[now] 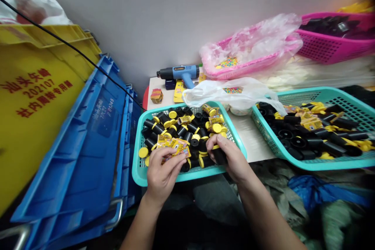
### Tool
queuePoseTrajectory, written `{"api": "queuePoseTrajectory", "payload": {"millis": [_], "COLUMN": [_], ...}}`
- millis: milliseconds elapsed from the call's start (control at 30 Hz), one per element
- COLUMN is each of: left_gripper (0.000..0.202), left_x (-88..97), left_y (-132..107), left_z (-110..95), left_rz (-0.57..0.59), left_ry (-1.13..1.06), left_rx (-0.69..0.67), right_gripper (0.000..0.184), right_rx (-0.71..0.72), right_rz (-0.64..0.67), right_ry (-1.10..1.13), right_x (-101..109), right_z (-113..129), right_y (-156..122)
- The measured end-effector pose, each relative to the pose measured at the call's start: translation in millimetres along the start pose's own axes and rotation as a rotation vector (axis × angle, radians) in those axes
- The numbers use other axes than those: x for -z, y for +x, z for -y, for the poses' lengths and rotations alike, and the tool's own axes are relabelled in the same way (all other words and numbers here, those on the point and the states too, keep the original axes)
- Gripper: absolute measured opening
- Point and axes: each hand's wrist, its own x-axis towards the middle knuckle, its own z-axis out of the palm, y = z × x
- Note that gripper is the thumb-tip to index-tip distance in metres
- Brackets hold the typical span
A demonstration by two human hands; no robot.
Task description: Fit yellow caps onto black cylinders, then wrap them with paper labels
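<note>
Over the near side of a turquoise basket (136,164), my left hand (164,170) pinches a yellow printed label (183,147) between thumb and fingers. More such labels lie in the basket just behind it. My right hand (230,156) is closed around a black cylinder with a yellow cap (219,156), near the basket's front right corner. Inside are several black cylinders (159,129) with yellow caps, lying in mixed directions. A few wear the printed label, such as the labelled cylinder (216,119) at the right.
A blue heat gun (184,72) lies at the table's back. Right of the basket stands another turquoise basket (265,142) of black and yellow parts. Pink baskets (325,47) sit behind, one covered in plastic film (269,33). Blue crates (79,136) crowd the left.
</note>
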Motion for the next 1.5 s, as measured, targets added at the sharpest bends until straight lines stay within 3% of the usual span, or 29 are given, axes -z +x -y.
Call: {"api": "queuePoseTrajectory", "payload": {"millis": [100,200,333,467,567,667,733,800,867,933,1067,1167,1233,1333,1500], "left_gripper": [0.009,0.004,0.014,0.026,0.016,0.014,0.023,0.043,0.044,0.030,0.019,0.019,0.018,0.017,0.021], "left_x": [2.8,3.4,5.3,8.6,8.9,6.0,4.3,4.9,8.3,13.5,24.2,29.4,32.0,36.5,45.2], "left_y": [5,8,4,-7,-12,-11,-9,-7,-7,-6,-2,5,10,13,14], "left_z": [-3,-3,3,5,2,-3,-2,2,8,16,30,34,34,35,35], "left_rz": [-0.091,-0.088,0.011,0.095,0.059,0.019,-0.014,-0.024,0.011,0.045,-0.020,0.034,0.097,0.141,0.068], "left_ry": [0.041,0.037,-0.013,-0.106,-0.150,-0.240,-0.361,-0.471,-0.464,-0.347,-0.065,-0.103,-0.195,-0.276,-0.367], "left_rx": [-0.123,-0.188,-0.197,-0.154,0.081,0.572,0.857,1.017,1.088,1.063,0.800,0.733,0.745,0.824,1.020], "right_gripper": [0.057,0.044,0.022,0.026,0.032,0.032,0.029,0.026,0.028,0.034,0.029,0.032,0.045,0.022,0.022], "right_rx": [-0.089,-0.192,-0.212,-0.155,-0.142,-0.131,-0.103,-0.061,-0.027,-0.012,0.147,0.276,0.275,0.242,0.127], "right_rz": [0.123,0.216,0.162,0.096,0.081,0.070,0.026,-0.011,-0.004,0.003,-0.154,-0.125,-0.034,0.067,-0.129], "right_ry": [-0.288,-0.383,-0.382,-0.312,-0.261,-0.308,-0.422,-0.542,-0.624,-0.676,-0.684,-0.646,-0.594,-0.474,-0.640], "right_x": [-4,-13,-20,-24,-30,-41,-49,-55,-59,-58,-53,-53,-56,-57,-56], "right_z": [2,2,-3,-9,-11,-12,-13,-14,-15,-13,-2,6,9,10,10], "right_y": [0,1,4,5,5,7,10,13,15,14,12,21,32,49,52]}}
